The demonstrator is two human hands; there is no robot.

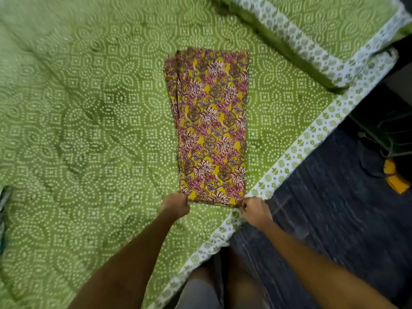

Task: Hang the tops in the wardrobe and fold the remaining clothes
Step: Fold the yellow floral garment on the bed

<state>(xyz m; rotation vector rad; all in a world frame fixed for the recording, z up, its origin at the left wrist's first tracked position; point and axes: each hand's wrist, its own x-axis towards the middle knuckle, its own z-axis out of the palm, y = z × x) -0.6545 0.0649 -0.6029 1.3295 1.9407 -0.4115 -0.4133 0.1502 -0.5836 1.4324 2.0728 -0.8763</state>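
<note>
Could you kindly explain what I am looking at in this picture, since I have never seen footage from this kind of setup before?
There is no machine here: a person wears a camera on the head, so the single picture looks forward and down along their own bare arms. They stand at the corner of a bed covered by a green patterned bedsheet with a white printed border. On it lies a floral garment, yellow with pink flowers, already folded into a long narrow strip. The left hand grips its near left corner and the right hand grips its near right corner. A matching pillow lies at the far right. The picture is somewhat blurred.
</note>
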